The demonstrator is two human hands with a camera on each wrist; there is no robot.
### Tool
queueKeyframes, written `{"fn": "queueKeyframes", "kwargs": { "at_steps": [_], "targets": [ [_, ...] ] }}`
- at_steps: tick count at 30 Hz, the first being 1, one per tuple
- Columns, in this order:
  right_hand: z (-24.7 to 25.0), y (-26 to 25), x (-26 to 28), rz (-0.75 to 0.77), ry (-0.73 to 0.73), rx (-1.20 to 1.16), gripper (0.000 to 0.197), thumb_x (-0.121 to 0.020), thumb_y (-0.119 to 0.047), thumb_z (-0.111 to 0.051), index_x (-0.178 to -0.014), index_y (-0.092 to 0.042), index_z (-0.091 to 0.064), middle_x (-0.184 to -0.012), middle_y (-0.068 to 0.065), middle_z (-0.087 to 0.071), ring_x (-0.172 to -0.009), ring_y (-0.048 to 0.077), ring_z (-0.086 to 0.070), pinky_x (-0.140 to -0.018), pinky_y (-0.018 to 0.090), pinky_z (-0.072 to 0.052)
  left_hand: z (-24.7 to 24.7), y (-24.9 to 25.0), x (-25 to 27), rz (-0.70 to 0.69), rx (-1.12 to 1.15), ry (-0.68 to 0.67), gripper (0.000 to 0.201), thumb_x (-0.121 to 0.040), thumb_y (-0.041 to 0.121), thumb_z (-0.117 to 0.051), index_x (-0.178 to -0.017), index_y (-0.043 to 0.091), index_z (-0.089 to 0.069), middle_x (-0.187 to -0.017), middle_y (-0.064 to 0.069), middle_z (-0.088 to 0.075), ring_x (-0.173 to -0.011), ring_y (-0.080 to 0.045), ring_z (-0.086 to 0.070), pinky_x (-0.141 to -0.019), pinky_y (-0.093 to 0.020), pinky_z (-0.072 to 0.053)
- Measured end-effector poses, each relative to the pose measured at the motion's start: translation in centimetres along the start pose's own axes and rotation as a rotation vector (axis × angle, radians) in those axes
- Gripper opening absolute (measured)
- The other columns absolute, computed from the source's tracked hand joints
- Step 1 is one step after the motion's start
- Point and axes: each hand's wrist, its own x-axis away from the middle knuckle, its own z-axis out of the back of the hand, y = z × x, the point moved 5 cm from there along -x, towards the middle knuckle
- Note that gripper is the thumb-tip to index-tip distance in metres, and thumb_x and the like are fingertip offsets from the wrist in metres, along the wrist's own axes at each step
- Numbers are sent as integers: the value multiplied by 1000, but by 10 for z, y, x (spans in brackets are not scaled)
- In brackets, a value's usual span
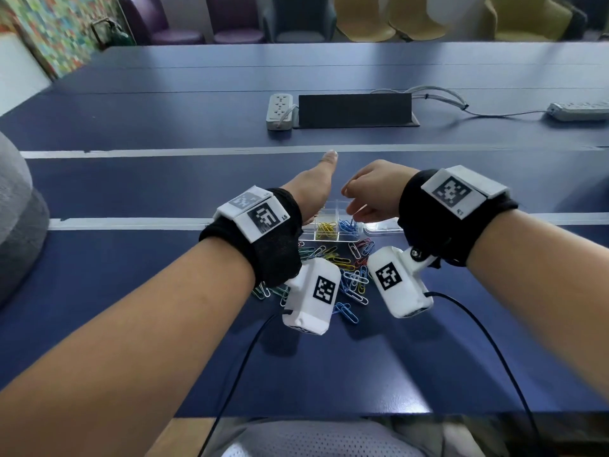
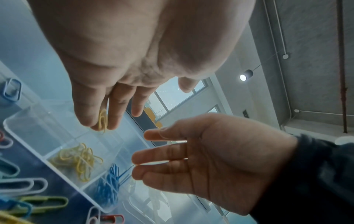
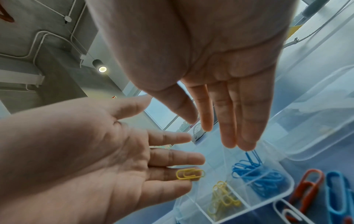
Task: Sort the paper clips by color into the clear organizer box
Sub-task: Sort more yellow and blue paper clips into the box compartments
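Both forearms reach forward from the bottom of the head view, each with a black wrist band and a white camera box. Past them, the left hand (image 1: 311, 188) and right hand (image 1: 370, 192) hang over a clear box (image 1: 333, 239) that sits on the blue desk (image 1: 164, 179).

The left hand has its fingers stretched out straight, thumb pointing away. One small yellow clip (image 3: 190, 174) lies flat on a left fingertip, resting between two fingers. Its long side runs along the finger, with a rounded end toward the fingertip. No finger curls around it.

The right hand's fingers are straight too and point down at the box. A blue clip (image 3: 253, 156) hangs from the tips of the last two fingers. It stands almost upright, with its low end among the other blue clips. I cannot tell if the fingers pinch it or just touch it.

The box has thin clear walls that split it into small parts. One part holds a little heap of yellow clips (image 1: 326, 229). The part just beside it, to the right, holds a heap of blue clips (image 1: 348, 226).

On the desk in front of the box lies a loose pile of bigger clips (image 1: 354, 278) in blue, white, red, green and yellow, pointing every which way.
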Motion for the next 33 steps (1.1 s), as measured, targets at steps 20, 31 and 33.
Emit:
{"fn": "queueKeyframes", "kwargs": {
  "at_steps": [20,31,33],
  "targets": [
    [-29,-1,49,347,-61,857,18,-83,-20,-66,-98,-20,-75,-97,3,-73,-82,20,-63,-71,24,-48,6,-12,22,-265,-836,-3,11,-83,21,-67,-87,17,-76,-77,2,-71,-59,-4,-56,-76,-26,-55],
    [-36,7,49,363,-30,969,25,-81,-31,-61,-84,-9,-70,-72,6,-58,-73,25,-53,-45,17,-28,-17,-17,22,-353,-1070,-103,20,-77,20,-72,-96,21,-76,-95,-5,-73,-85,-20,-65,-79,-30,-55],
    [-30,8,46,359,-28,916,23,-79,-30,-63,-78,-9,-72,-73,7,-63,-73,25,-56,-51,21,-39,-20,-18,21,-383,-1098,-101,20,-76,25,-73,-96,21,-75,-95,-4,-73,-87,-20,-65,-77,-29,-54]
  ]
}}
